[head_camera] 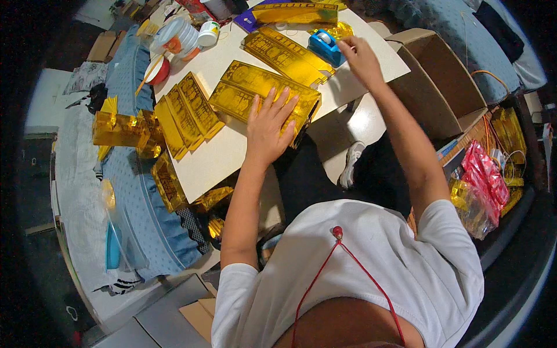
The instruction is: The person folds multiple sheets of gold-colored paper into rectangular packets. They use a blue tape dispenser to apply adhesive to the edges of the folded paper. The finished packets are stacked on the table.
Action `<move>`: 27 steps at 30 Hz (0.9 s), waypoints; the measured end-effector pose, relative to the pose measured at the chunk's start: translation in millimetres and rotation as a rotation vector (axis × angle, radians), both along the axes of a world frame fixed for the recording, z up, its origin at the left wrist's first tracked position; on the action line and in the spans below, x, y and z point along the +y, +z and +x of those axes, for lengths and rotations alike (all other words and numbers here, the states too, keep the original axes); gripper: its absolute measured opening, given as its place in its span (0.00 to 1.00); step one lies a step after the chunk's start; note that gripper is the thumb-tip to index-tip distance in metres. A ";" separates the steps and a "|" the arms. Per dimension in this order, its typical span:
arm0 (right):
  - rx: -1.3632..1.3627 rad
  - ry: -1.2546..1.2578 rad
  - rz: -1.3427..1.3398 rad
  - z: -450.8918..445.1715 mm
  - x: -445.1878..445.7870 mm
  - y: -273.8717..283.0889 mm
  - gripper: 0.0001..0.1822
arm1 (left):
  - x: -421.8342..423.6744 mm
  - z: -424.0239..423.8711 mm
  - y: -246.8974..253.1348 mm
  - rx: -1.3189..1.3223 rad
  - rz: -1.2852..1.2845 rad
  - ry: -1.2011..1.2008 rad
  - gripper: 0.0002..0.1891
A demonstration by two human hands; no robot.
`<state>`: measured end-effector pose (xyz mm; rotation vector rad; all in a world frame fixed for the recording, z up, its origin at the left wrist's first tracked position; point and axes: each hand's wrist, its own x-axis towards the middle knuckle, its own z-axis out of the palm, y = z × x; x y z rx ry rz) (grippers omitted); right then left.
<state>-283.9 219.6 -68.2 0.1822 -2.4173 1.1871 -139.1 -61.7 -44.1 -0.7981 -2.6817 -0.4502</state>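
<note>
My left hand (272, 126) lies flat, fingers apart, on a gold foil paper box (243, 85) with dark printed patterns at the table's edge. My right hand (359, 58) is at the right end of a blue tape dispenser (324, 48), thumb and fingertips close together; whether tape is between them is too small to tell. Behind the box lies a stack of flat printed gold sheets (278, 54). To the left, several folded gold pieces (187, 113) overlap on the white table (204, 169).
An open cardboard box (426, 87) stands right of the table. At the back left are stacked plastic containers (176, 37), a white tub (209, 34) and a red bowl (157, 71) with chopsticks. Gold foil pieces (119, 129) hang past the left edge. A red plastic bag (481, 178) lies at right.
</note>
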 end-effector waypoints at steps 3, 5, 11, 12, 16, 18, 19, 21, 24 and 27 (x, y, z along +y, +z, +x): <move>-0.183 0.034 0.077 -57.9 28.2 -19.6 0.24 | 4.2 -6.8 -0.2 -0.001 0.011 -0.022 0.28; -0.309 0.096 0.056 -70.6 28.5 -16.9 0.24 | 2.7 -5.3 -0.1 0.000 0.025 -0.021 0.28; -0.818 0.140 0.026 -91.2 29.0 2.2 0.25 | 2.5 -4.1 2.5 -0.006 0.029 -0.016 0.28; -0.878 0.128 -0.024 -89.8 24.4 6.2 0.26 | 2.0 -3.9 2.1 -0.003 0.035 -0.017 0.28; -1.073 0.062 -0.169 -83.0 9.3 26.6 0.30 | 0.7 -2.3 0.6 -0.012 0.041 -0.006 0.27; -1.077 -0.013 -0.236 -77.0 1.8 37.0 0.30 | 0.1 -1.2 1.0 -0.011 0.038 -0.002 0.27; -1.077 -0.052 -0.269 -75.1 0.6 40.1 0.30 | -0.1 -0.8 1.5 -0.016 0.031 0.000 0.27; -0.648 0.415 0.466 -97.7 42.6 15.6 0.33 | 3.6 -4.9 3.6 -0.022 0.020 -0.020 0.28; -0.352 0.615 0.683 -100.8 59.8 5.2 0.38 | 3.4 -5.6 3.2 -0.025 0.000 -0.017 0.28; -0.472 0.517 0.420 -86.1 48.6 9.1 0.30 | -0.2 -3.3 0.5 -0.030 0.018 -0.009 0.28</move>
